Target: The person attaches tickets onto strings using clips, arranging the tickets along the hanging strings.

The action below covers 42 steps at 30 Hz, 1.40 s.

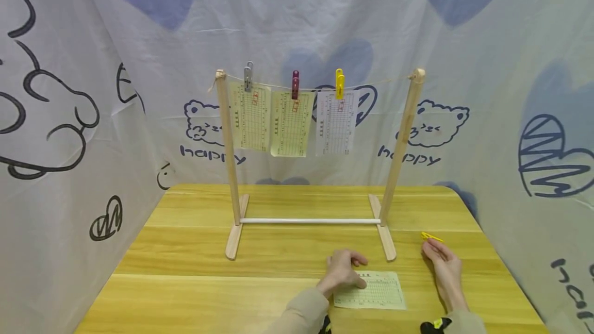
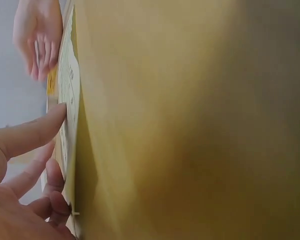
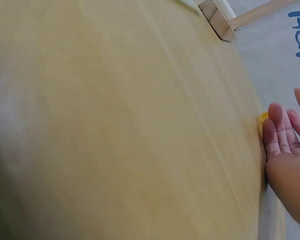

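A pale green printed form (image 1: pixel 382 293) lies flat on the wooden table. My left hand (image 1: pixel 343 271) rests at its left end, the thumb stretched over the printed face and the other fingers loosely bent near its far edge. In the left wrist view, the form (image 2: pixel 70 85) appears nearly edge-on beside the thumb. To the right, a yellow clothespin (image 1: pixel 432 236) lies on the table. My right hand (image 1: pixel 444 267) is just in front of it, fingertips right at the clothespin and fingers relaxed. The right wrist view shows only a bit of yellow (image 3: pixel 264 117) behind those fingers.
Behind the hands stands a wooden frame (image 1: pixel 402 148) with a string across its top. Three printed forms hang from it by a grey clothespin (image 1: pixel 248 77), a dark red one (image 1: pixel 295 85) and a yellow one (image 1: pixel 340 84). A white rod (image 1: pixel 308 220) joins the feet.
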{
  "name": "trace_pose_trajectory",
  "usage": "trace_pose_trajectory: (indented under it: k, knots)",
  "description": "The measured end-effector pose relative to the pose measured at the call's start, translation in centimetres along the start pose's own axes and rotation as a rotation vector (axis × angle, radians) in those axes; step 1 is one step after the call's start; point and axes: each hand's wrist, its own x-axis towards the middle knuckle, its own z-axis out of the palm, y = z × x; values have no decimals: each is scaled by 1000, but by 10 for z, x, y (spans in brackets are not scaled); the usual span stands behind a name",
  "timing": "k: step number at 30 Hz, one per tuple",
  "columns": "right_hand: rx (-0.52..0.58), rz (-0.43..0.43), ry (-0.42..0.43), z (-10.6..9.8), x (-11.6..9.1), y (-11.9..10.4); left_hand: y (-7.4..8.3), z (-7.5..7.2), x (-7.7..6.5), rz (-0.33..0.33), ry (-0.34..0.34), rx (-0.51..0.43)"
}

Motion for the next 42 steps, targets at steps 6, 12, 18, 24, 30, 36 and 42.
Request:
trace_pose_trajectory:
  k: [6,12,18,24,30,36,42]
  knots:
    - [47,24,-10,0,0,-2,-18,-30,0,-16,31,40]
    - [24,30,-4,0,0,-3,-34,-63,-2,-54,52,12]
    - [13,29,-4,0,1,-2,-36,-80,-3,-82,44,27]
    - [12,30,-10,-1,0,-1,-27,-67,4,-56,5,106]
    - [-16,31,-16,-1,0,0,-25,-56,6,-38,4,98]
    - [-45,29,-53,-3,-1,0,-28,-53,6,-46,28,80]
    - [-69,32,-58,-3,-1,0,-33,-58,6,-37,54,111]
